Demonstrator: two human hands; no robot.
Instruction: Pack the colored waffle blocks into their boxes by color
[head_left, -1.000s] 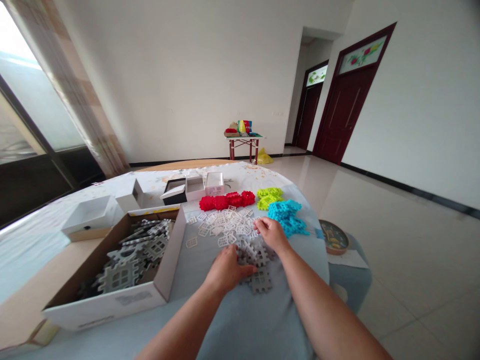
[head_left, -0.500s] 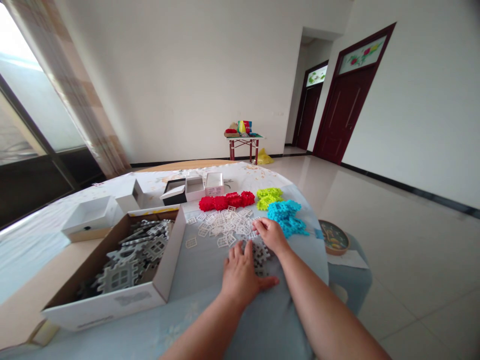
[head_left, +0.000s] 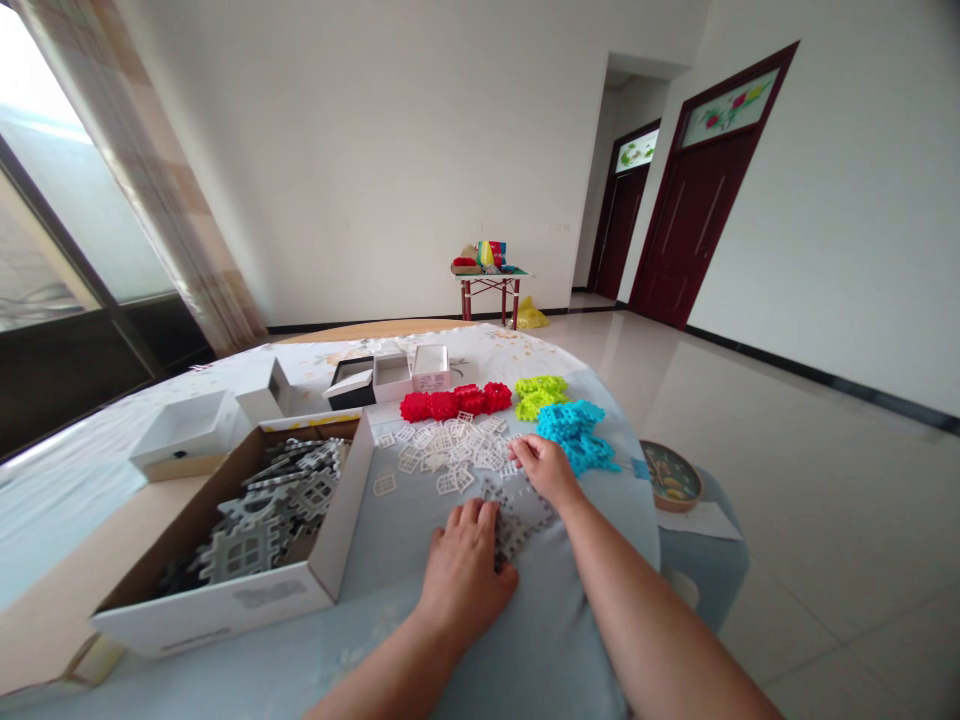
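Observation:
My left hand (head_left: 466, 560) has its fingers and thumb curled on the left edge of a grey interlocking panel (head_left: 517, 525) with notched edges, which lies on the table and is partly hidden. Just beyond it, my right hand (head_left: 549, 470) is closed in a pinch beside a heap of small white window pieces (head_left: 450, 440); whatever its fingertips hold is too small to make out. Red toy pieces (head_left: 454, 401) lie in a row behind the white heap. To its right are piles of green pieces (head_left: 538, 396) and blue pieces (head_left: 574, 435).
An open cardboard box (head_left: 322, 580) full of grey panels (head_left: 244, 545) stands on the left. Several small boxes, among them a white box (head_left: 184, 430) and a black box (head_left: 351, 385), sit behind it. A stool (head_left: 712, 540) bearing a round container (head_left: 670, 475) stands beyond the table's right edge.
My left hand has shifted slightly left and nearer to me, its spread fingers now drawn in on the grey panel, and more of the panel shows. My right hand keeps its pinch.

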